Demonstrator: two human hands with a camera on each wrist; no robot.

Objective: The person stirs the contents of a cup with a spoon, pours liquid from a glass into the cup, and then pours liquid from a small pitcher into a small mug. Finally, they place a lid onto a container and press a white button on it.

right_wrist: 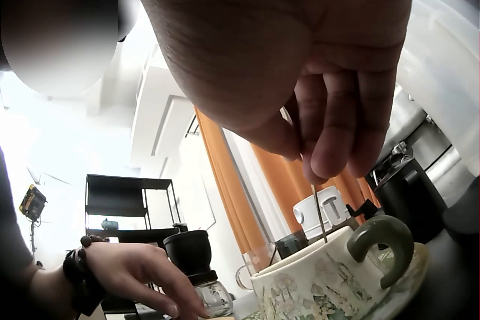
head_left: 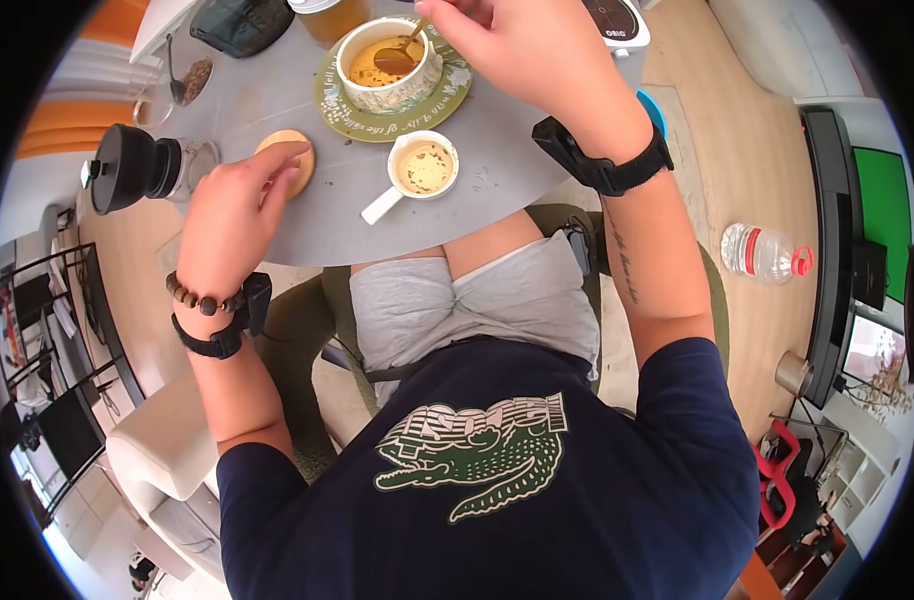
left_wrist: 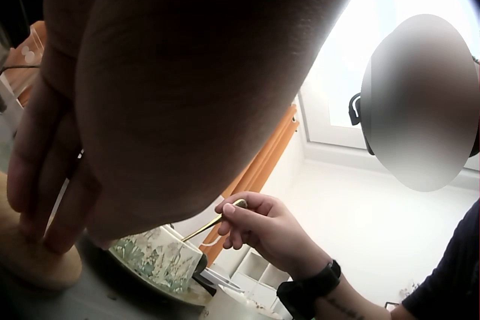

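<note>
Seated at a grey tabletop [head_left: 312,225], a person rests the left hand [head_left: 232,205], at near left, on a round wooden disc [head_left: 303,172]; its fingers reach down close together and grasp nothing, perhaps to steady the arm. Right of the disc, a small white pouring cup [head_left: 401,184] stands upright, its handle turned toward the near edge, seemingly for easy reach; pale yellow liquid flecked with dark bits shows inside. At left stands a black-topped glass jar [head_left: 162,168], its contents unclear.

Farther in, a flower-patterned cup [head_left: 397,98] stands on a green saucer [head_left: 455,90], likely set there to catch drips. The cup holds deeper yellow liquid [head_left: 365,72], also speckled dark. A gold-coloured spoon [head_left: 397,62] tilts into it, bowl down at the liquid. The right hand [head_left: 507,45], above and to the right of the cup, pinches the spoon's upper end between thumb and fingers, a high hold that probably keeps them clear of the rim.

At far left, a second spoon [head_left: 179,90] stands by brown granules [head_left: 196,82]. Beyond the saucer are a jar [head_left: 337,25] of amber contents and, to its left, a dark container [head_left: 239,22] whose contents cannot be told.
</note>
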